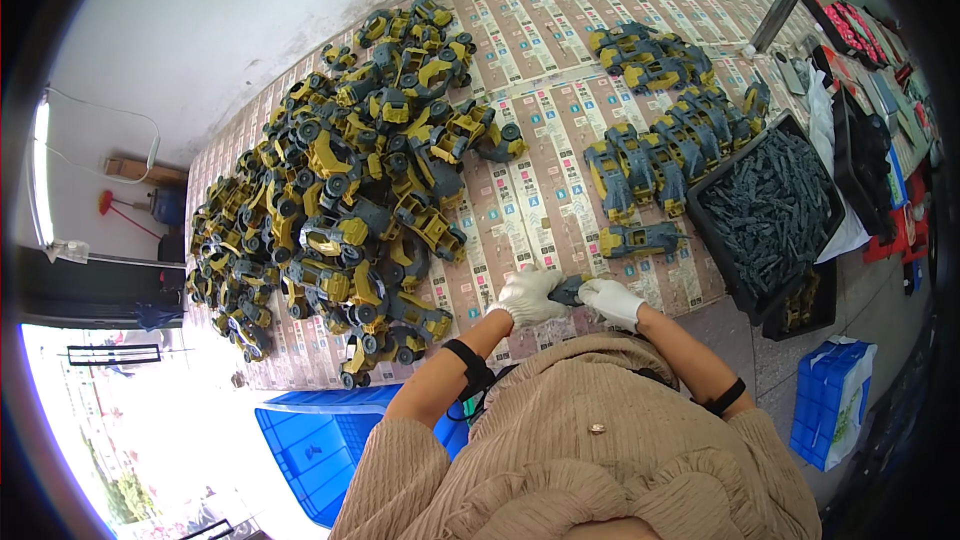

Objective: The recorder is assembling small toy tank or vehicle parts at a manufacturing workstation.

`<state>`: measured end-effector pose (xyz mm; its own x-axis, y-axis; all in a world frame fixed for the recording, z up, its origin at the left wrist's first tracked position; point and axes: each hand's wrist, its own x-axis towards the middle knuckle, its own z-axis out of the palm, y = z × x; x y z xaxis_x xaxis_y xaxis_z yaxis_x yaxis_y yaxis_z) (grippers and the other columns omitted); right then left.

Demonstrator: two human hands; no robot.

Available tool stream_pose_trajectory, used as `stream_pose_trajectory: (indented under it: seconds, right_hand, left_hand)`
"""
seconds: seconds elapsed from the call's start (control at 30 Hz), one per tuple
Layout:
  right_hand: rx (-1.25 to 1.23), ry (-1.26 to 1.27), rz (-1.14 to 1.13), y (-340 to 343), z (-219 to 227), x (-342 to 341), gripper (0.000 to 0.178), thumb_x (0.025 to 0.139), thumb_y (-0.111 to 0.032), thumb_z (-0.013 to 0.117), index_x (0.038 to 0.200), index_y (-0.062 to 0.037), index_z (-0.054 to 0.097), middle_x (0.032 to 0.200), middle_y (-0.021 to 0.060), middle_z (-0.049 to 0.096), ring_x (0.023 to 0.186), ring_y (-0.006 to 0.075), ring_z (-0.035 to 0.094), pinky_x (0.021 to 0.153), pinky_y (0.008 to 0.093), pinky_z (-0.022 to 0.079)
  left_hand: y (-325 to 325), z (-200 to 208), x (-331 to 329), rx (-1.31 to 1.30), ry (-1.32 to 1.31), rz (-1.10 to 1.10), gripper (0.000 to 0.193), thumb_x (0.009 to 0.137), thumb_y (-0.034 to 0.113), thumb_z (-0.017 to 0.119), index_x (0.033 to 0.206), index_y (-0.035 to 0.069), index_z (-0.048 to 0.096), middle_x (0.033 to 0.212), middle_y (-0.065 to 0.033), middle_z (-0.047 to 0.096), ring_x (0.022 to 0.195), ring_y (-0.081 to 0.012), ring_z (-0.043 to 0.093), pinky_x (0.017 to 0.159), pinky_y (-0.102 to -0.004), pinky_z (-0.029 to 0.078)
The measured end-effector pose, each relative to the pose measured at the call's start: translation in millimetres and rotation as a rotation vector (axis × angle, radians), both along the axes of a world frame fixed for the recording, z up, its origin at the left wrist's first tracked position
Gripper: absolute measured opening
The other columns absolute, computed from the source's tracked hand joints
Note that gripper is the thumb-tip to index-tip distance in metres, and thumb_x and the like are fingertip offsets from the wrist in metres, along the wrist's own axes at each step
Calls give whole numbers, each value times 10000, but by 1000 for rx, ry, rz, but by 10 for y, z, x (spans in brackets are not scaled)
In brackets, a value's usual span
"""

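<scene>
Near the table's front edge, both my hands wear white gloves and close on one dark grey toy vehicle (569,290). My left hand (528,297) covers its left end, and my right hand (613,303) grips the right end. The fingers hide most of the toy. Just beyond my right hand lies a single yellow and grey toy vehicle (642,239). A row of similar toy vehicles (665,152) stands behind it, with another cluster of toy vehicles (652,58) farther back. To the right, a black tray (746,292) holds many long dark grey plastic parts (768,208).
A large heap of yellow and grey toy vehicles (345,175) covers the table's left side. Patterned sheeting covers the table (530,175). Below its front edge are a blue crate (315,445) on the left and a blue and white package (832,405) on the right. A post (785,8) rises at back right.
</scene>
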<state>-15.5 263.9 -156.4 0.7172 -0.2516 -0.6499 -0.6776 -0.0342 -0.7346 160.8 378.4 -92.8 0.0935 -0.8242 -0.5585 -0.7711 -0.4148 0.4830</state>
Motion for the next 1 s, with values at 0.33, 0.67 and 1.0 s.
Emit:
stream_pose_trajectory:
  seconds: [0.33, 0.67, 1.0]
  right_hand:
    - [42, 52, -105, 51, 59, 75, 417, 1017, -337, 534, 1149, 24, 695, 1019, 129, 725, 919, 221, 643, 856, 364, 491]
    - [-400, -17, -38, 191, -68, 86, 444, 979, -408, 573, 1053, 13, 694, 1071, 289, 687, 1022, 450, 657, 887, 480, 515]
    - [-427, 140, 126, 32, 32, 212, 496, 973, -487, 538, 1025, -35, 737, 1053, 277, 698, 1002, 450, 672, 900, 497, 526]
  left_hand:
    - [16, -112, 0, -27, 12, 11, 536, 747, 468, 725, 1135, 100, 674, 1050, -139, 711, 1053, -340, 645, 881, -431, 531]
    - [54, -150, 93, -47, 132, 59, 521, 751, 478, 706, 1097, 89, 681, 967, -158, 679, 1029, -337, 605, 873, -433, 502]
    - [-19, -248, 60, 44, 372, 302, 440, 762, 407, 711, 1051, 77, 734, 828, -94, 698, 760, -198, 640, 705, -356, 501]
